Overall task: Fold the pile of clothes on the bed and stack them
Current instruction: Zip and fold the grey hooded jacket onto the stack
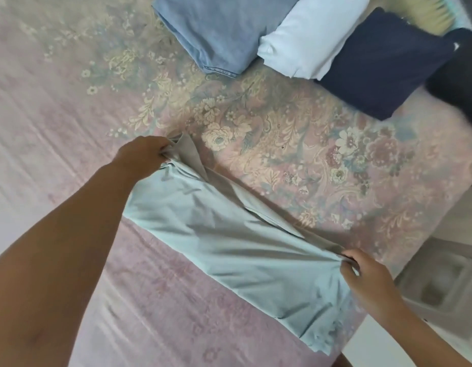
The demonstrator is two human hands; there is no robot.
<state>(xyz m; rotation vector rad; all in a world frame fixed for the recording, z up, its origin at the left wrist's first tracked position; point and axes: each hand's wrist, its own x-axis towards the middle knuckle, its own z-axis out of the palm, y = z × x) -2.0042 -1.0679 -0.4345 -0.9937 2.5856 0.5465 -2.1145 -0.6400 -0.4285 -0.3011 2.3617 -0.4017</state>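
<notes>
Mid-fold on the bed [70, 154], left hand [143, 152] and right hand [362, 268] pinch a pale green garment's [229, 247] edge, likely next folding it over.

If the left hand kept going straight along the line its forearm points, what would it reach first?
Probably bare floral bedspread first. The left hand, gripping the pale green garment, points up and right; further along that line lies the white folded item, though depth is unclear.
</notes>
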